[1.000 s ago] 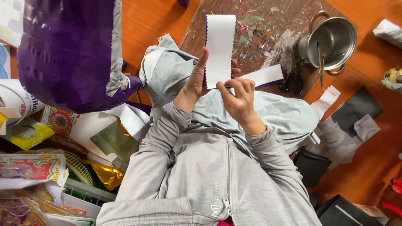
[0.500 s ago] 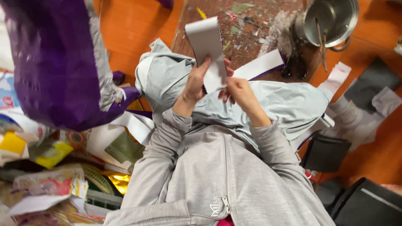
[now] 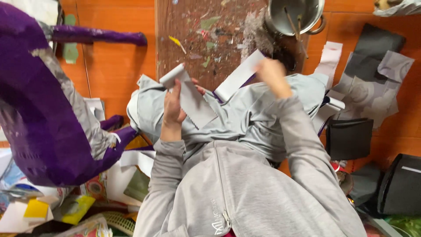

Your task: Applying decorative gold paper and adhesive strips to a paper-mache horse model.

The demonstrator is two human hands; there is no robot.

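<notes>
the left hand [image 3: 173, 105] is gripping a white paper strip [image 3: 190, 98] with a fringed, saw-toothed lower edge, thumb on the near face and fingers [image 3: 198, 90] wrapped behind it; the strip is lying tilted across the lap, its rolled upper end pointing toward the brown board [image 3: 197, 39] and its lower end hanging just past the hand toward the body. the right hand [image 3: 272, 75] is raised well apart from that strip, to the right of it, blurred, so whether it is closed or spread cannot be told; it is sitting at the upper end of a second white strip [image 3: 239, 75] that is lying on the grey trousers [image 3: 254, 114] between the two hands. a metal pot [image 3: 297, 15] with sticks in it is standing just beyond the right hand on the paint-flecked board. a large purple papier-mâché figure [image 3: 39, 109] is standing to the left of the left arm on the orange floor [image 3: 118, 66]. dark and grey paper sheets [image 3: 372, 83] are lying to the right.
</notes>
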